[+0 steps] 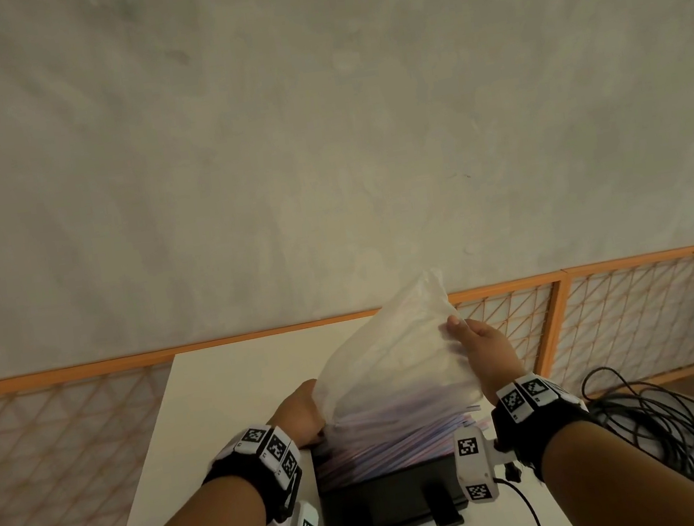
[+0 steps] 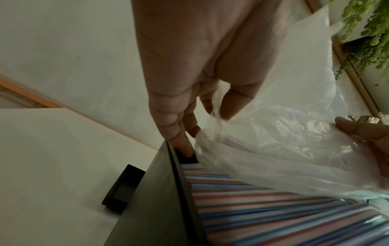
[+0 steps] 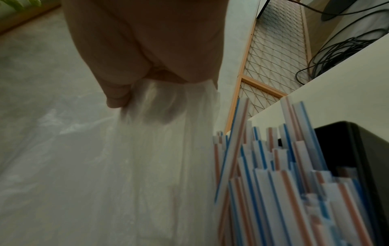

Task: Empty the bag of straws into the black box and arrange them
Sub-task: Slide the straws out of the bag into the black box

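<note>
Black box (image 1: 392, 501) holds striped straws (image 1: 380, 445); both hands' grip pinches plastic bag (image 1: 393, 354).

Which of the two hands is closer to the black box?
Left. The left hand reaches down to the box rim, a fingertip inside its corner; the right hand holds the bag higher above it.

black box (image 1: 388, 502), striped straws (image 1: 388, 444) (red, blue, white)
</note>
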The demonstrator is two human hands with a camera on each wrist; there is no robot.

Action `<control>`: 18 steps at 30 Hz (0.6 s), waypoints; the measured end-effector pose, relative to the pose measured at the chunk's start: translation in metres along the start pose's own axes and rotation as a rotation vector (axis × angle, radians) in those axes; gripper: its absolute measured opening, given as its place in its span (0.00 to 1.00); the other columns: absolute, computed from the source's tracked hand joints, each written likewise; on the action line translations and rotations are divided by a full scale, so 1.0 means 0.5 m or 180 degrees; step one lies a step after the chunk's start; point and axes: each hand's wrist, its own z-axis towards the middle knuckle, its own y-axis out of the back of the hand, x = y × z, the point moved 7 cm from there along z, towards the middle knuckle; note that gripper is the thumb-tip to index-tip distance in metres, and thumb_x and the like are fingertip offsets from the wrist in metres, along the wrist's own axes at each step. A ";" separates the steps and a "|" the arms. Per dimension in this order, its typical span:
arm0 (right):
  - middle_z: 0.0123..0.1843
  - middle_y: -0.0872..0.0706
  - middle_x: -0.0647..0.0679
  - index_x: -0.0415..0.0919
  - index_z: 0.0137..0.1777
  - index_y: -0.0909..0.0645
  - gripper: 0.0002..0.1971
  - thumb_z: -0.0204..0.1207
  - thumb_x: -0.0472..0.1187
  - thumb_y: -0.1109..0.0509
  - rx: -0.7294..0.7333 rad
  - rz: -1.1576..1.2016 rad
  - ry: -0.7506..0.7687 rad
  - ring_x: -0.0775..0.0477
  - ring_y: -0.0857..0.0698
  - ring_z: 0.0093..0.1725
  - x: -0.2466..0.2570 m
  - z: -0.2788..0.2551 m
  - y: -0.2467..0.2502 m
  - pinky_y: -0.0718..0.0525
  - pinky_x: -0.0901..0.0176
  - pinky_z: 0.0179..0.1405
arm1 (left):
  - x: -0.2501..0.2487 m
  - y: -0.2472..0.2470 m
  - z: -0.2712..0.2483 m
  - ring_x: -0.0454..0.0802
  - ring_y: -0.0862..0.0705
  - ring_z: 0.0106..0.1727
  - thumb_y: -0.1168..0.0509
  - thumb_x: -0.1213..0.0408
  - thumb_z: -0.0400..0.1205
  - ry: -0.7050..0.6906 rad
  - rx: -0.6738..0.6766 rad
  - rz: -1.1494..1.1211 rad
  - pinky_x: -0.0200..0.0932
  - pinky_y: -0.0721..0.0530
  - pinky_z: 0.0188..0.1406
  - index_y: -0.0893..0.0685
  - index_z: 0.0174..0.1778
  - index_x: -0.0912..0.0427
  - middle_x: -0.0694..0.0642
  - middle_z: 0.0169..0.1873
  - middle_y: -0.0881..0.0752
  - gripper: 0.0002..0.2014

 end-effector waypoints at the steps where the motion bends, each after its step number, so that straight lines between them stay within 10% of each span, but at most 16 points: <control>1: 0.47 0.12 0.49 0.45 0.44 0.14 0.10 0.81 0.47 0.35 -0.0008 0.0019 0.0005 0.49 0.16 0.47 0.000 -0.001 0.002 0.20 0.58 0.42 | 0.010 0.000 0.006 0.61 0.17 0.55 0.41 0.62 0.82 0.0031 -0.0004 -0.0012 0.53 0.17 0.58 0.22 0.54 0.63 0.59 0.48 0.17 0.10; 8: 0.49 0.11 0.47 0.47 0.43 0.14 0.11 0.80 0.49 0.34 -0.0077 -0.0007 -0.0023 0.43 0.15 0.50 -0.014 -0.001 0.003 0.18 0.50 0.52 | 0.042 0.005 0.017 0.55 0.21 0.35 0.34 0.71 0.72 0.0073 -0.0183 -0.0043 0.43 0.23 0.32 0.24 0.40 0.58 0.56 0.35 0.20 0.06; 18: 0.48 0.11 0.46 0.49 0.43 0.14 0.12 0.81 0.52 0.36 -0.0147 -0.0088 -0.0071 0.43 0.13 0.51 -0.012 -0.014 -0.005 0.16 0.45 0.58 | 0.029 0.016 -0.001 0.52 0.22 0.36 0.28 0.68 0.70 -0.0137 -0.0444 0.0205 0.42 0.27 0.30 0.27 0.35 0.54 0.52 0.34 0.20 0.12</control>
